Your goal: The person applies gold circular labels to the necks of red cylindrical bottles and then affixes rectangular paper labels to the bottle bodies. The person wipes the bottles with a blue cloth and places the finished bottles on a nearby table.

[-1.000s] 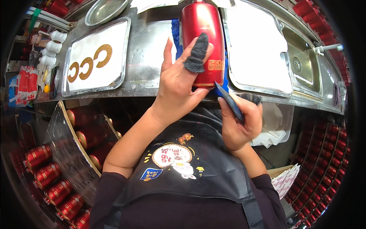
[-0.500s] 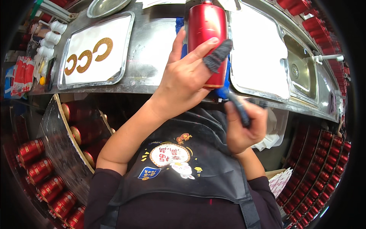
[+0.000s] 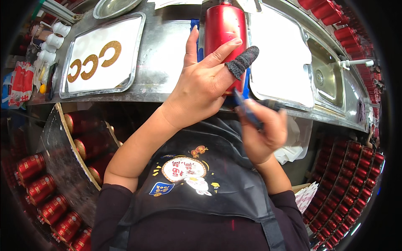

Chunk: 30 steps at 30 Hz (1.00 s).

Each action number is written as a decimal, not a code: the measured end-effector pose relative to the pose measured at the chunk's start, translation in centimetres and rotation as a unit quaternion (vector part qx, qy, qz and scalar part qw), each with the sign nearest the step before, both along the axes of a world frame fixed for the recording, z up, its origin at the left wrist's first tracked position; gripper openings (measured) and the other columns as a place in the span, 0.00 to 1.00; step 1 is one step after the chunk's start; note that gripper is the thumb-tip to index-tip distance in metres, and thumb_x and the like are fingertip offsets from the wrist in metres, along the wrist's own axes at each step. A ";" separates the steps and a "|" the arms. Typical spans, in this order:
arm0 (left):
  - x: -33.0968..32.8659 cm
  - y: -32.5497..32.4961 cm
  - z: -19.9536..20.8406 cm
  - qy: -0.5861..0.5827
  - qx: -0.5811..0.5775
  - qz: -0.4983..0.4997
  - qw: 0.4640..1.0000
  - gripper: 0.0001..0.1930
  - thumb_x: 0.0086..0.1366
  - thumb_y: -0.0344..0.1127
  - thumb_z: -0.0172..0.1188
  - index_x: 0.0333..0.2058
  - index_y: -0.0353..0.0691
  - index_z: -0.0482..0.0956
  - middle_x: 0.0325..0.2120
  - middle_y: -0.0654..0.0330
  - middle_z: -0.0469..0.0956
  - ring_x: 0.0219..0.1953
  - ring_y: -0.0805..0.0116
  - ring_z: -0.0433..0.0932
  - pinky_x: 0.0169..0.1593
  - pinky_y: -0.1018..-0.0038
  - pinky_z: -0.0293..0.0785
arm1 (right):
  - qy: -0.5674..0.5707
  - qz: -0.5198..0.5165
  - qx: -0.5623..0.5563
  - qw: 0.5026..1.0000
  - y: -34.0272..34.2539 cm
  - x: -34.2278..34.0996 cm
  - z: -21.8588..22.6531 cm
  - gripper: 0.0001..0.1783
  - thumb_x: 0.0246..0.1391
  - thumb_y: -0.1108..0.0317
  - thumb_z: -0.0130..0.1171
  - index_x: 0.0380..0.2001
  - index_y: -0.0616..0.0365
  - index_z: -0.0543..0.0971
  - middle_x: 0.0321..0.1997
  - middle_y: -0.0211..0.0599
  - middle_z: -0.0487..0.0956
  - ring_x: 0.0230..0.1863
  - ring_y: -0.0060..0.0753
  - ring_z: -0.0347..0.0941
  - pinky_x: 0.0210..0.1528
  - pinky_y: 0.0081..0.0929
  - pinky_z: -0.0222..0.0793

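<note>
Head view: on a smooth metal desk, rectangular trays flank a glossy red bottle, long axis running away from the person, neck farthest. The left hand, fingers splayed, covers its near part; the blurred right hand grips a slim dark-blue tool near the bottle's base.

A metal counter has a sink at right

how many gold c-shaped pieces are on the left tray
3, in a slanting row on the white sheet in the left tray: the left piece, the middle piece and the right piece. None there looks hidden.
</note>
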<state>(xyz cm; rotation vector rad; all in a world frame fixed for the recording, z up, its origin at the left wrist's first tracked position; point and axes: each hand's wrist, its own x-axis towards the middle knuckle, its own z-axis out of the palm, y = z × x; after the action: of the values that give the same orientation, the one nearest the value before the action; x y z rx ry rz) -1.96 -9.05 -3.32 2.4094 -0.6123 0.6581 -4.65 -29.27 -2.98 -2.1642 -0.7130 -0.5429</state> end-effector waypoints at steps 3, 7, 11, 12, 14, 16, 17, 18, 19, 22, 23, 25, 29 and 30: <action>-0.4 -0.2 0.0 0.025 0.018 0.008 0.999 0.35 0.51 0.28 0.69 0.62 0.41 0.73 0.60 0.56 0.76 0.76 0.60 0.55 0.72 0.32 0.28 | -0.031 0.106 0.008 0.994 0.0 0.4 0.2 0.23 0.36 0.84 0.76 0.39 0.58 0.85 0.34 0.38 0.81 0.35 0.40 0.76 0.38 0.32 0.72; -2.1 0.7 -0.9 0.098 -0.063 0.025 0.993 0.52 0.45 0.40 0.77 0.70 0.44 0.61 0.76 0.52 0.50 0.79 0.52 0.41 0.70 0.30 0.23 | -0.018 0.089 0.034 0.995 -0.2 0.9 0.9 0.21 0.39 0.83 0.75 0.40 0.60 0.85 0.32 0.39 0.80 0.34 0.39 0.77 0.41 0.28 0.73; -3.3 1.0 -2.1 0.095 -0.116 0.049 0.988 0.63 0.50 0.45 0.77 0.76 0.39 0.40 0.77 0.44 0.43 0.79 0.51 0.40 0.73 0.42 0.19 | 0.078 0.113 0.082 0.987 -0.6 1.3 1.0 0.14 0.46 0.80 0.73 0.38 0.62 0.84 0.33 0.36 0.80 0.33 0.31 0.77 0.39 0.25 0.73; -3.6 1.1 -2.3 0.096 -0.115 0.062 0.987 0.62 0.50 0.45 0.77 0.75 0.40 0.43 0.76 0.43 0.43 0.79 0.50 0.41 0.73 0.42 0.20 | 0.129 0.056 0.125 0.982 -0.6 1.5 0.9 0.12 0.47 0.78 0.74 0.37 0.61 0.84 0.34 0.35 0.80 0.33 0.30 0.78 0.37 0.25 0.73; -4.2 1.2 -2.6 0.097 -0.110 0.082 0.986 0.61 0.49 0.46 0.77 0.75 0.40 0.48 0.76 0.41 0.44 0.79 0.50 0.42 0.74 0.42 0.22 | 0.287 0.033 0.234 0.928 -0.9 2.1 0.6 0.09 0.57 0.74 0.70 0.39 0.63 0.81 0.37 0.29 0.81 0.36 0.17 0.75 0.38 0.17 0.70; -5.5 0.7 -2.9 0.094 -0.168 0.103 0.976 0.38 0.48 0.43 0.77 0.60 0.43 0.79 0.73 0.38 0.54 0.75 0.46 0.55 0.74 0.42 0.27 | 0.297 0.032 0.243 0.923 -1.2 2.8 0.1 0.09 0.58 0.74 0.69 0.40 0.64 0.81 0.37 0.28 0.81 0.37 0.17 0.75 0.40 0.17 0.71; -6.1 0.3 -3.1 0.081 -0.174 0.096 0.977 0.34 0.48 0.43 0.77 0.57 0.43 0.82 0.72 0.37 0.55 0.75 0.46 0.56 0.74 0.42 0.27 | 0.293 0.001 0.253 0.922 -1.4 3.1 0.0 0.09 0.58 0.74 0.69 0.40 0.63 0.80 0.37 0.27 0.80 0.37 0.16 0.74 0.41 0.16 0.70; -6.5 -0.1 -3.4 0.058 -0.180 0.083 0.978 0.30 0.49 0.43 0.77 0.53 0.43 0.85 0.72 0.36 0.56 0.74 0.46 0.57 0.74 0.42 0.27 | 0.301 -0.029 0.252 0.919 -1.5 3.3 -0.1 0.09 0.58 0.74 0.69 0.39 0.63 0.79 0.38 0.27 0.80 0.38 0.15 0.73 0.42 0.15 0.70; -6.8 -0.3 -3.7 0.068 -0.157 0.091 0.981 0.28 0.49 0.42 0.77 0.51 0.43 0.87 0.71 0.36 0.58 0.74 0.47 0.58 0.74 0.42 0.27 | 0.316 -0.077 0.253 0.911 -1.6 3.2 -0.2 0.09 0.59 0.74 0.69 0.39 0.62 0.79 0.38 0.26 0.79 0.38 0.15 0.72 0.44 0.14 0.70; -7.0 -0.8 -4.5 0.085 -0.147 0.123 0.978 0.29 0.49 0.41 0.76 0.52 0.44 0.86 0.71 0.36 0.57 0.74 0.47 0.58 0.74 0.43 0.26 | 0.280 0.004 0.305 0.910 -1.4 2.5 -0.2 0.10 0.58 0.74 0.70 0.41 0.63 0.81 0.39 0.29 0.81 0.39 0.18 0.75 0.43 0.18 0.72; -7.1 -1.0 -4.6 0.072 -0.145 0.136 0.977 0.28 0.49 0.40 0.75 0.52 0.43 0.86 0.70 0.36 0.60 0.73 0.48 0.60 0.75 0.43 0.29 | 0.266 0.048 0.288 0.919 -1.2 2.3 -0.2 0.13 0.57 0.74 0.71 0.45 0.63 0.81 0.41 0.30 0.81 0.41 0.19 0.75 0.45 0.19 0.72; -7.0 -0.4 -4.4 0.055 -0.158 0.137 0.976 0.27 0.50 0.38 0.73 0.52 0.43 0.86 0.69 0.36 0.62 0.72 0.49 0.62 0.75 0.43 0.31 | 0.231 0.018 0.199 0.952 -1.1 2.3 -0.3 0.17 0.56 0.72 0.71 0.48 0.63 0.80 0.41 0.32 0.81 0.43 0.22 0.76 0.46 0.20 0.72; -5.1 2.2 -1.5 0.023 -0.305 0.178 0.935 0.17 0.57 0.34 0.66 0.44 0.31 0.87 0.57 0.40 0.77 0.57 0.56 0.79 0.72 0.51 0.50 | 0.286 -0.064 0.302 0.907 -2.8 5.2 -0.6 0.15 0.61 0.76 0.64 0.51 0.64 0.79 0.46 0.31 0.80 0.44 0.18 0.74 0.47 0.17 0.71; -3.9 3.2 -0.3 -0.020 -0.337 0.180 0.924 0.16 0.61 0.33 0.64 0.45 0.29 0.85 0.54 0.42 0.80 0.52 0.60 0.82 0.69 0.54 0.60 | 0.300 -0.069 0.365 0.879 -3.6 6.1 -0.6 0.15 0.62 0.76 0.63 0.52 0.64 0.79 0.45 0.27 0.79 0.41 0.13 0.73 0.46 0.14 0.71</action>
<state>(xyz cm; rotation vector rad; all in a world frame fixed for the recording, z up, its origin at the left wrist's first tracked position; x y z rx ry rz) -5.84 -5.88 -3.61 1.8558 0.0675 0.8943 1.44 -32.91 -3.58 -1.5225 0.0153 -0.1347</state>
